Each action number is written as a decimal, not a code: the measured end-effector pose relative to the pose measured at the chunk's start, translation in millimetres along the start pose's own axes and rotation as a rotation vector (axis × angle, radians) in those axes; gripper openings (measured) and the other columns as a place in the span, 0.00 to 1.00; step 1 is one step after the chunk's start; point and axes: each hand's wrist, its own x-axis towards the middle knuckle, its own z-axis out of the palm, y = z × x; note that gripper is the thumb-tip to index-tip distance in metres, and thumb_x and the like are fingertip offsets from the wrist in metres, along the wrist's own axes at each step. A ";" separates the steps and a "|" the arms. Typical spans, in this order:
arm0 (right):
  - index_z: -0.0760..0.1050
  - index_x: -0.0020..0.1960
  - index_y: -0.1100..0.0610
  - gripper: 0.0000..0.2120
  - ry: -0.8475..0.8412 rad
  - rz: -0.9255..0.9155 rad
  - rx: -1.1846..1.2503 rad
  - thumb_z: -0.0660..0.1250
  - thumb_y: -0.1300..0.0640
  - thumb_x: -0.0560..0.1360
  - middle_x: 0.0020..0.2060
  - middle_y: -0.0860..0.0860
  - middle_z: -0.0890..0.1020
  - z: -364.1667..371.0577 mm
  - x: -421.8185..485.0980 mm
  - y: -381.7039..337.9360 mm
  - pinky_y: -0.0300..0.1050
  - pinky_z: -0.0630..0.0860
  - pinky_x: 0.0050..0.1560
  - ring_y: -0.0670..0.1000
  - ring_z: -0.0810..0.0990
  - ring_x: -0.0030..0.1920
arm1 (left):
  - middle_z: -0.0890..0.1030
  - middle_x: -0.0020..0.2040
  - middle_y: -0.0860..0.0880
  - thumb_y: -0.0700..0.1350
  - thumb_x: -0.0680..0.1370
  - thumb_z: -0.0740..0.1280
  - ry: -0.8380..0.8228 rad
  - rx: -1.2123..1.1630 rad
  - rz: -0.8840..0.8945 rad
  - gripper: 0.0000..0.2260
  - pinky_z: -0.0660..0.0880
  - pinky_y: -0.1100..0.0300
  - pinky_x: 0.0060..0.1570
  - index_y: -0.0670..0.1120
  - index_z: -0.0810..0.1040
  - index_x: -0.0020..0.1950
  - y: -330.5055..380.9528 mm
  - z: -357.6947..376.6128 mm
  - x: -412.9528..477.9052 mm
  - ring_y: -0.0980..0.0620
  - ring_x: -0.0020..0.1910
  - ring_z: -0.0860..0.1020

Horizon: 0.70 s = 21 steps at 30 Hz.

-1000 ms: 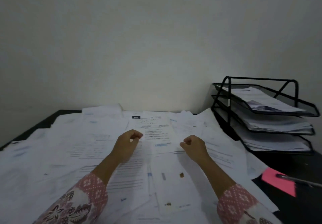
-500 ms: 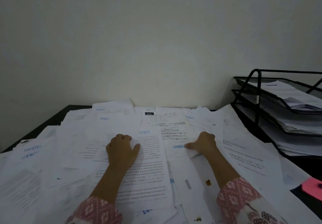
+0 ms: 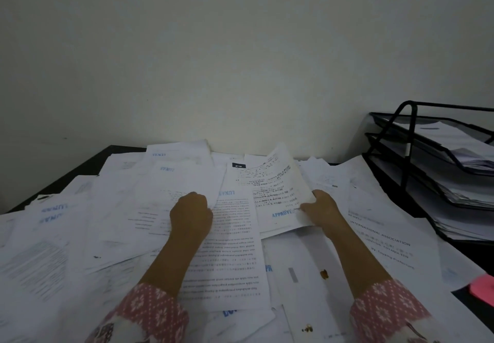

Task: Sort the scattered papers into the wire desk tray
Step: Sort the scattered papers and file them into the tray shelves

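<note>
On right, wire tray (image 3: 417, 155), tiers holding papers (image 3: 465, 153)

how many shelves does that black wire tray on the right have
3 visible tiers on the wire tray, stacked: top, middle, bottom, each holding papers. The tray runs off the frame's right edge.

Dark desk (image 3: 88, 167), set against a pale wall, its far-left corner and left edge bare, the remainder covered. Loose white printed papers (image 3: 112, 225) overlap across nearly the whole top from the far edge to the near edge. At the far-right corner stands a black wire desk tray (image 3: 409, 155), three tiers, each holding paper; a pink sticky note (image 3: 482, 288) lies by the right edge.
</note>
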 end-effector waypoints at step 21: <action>0.71 0.60 0.63 0.16 -0.411 0.130 0.169 0.67 0.66 0.73 0.55 0.57 0.78 -33.6 -38.6 14.2 0.50 0.79 0.51 0.56 0.78 0.53 | 0.77 0.58 0.45 0.58 0.77 0.63 -0.030 -0.236 -0.093 0.17 0.71 0.53 0.56 0.48 0.77 0.57 9.9 -26.8 -23.0 0.47 0.57 0.74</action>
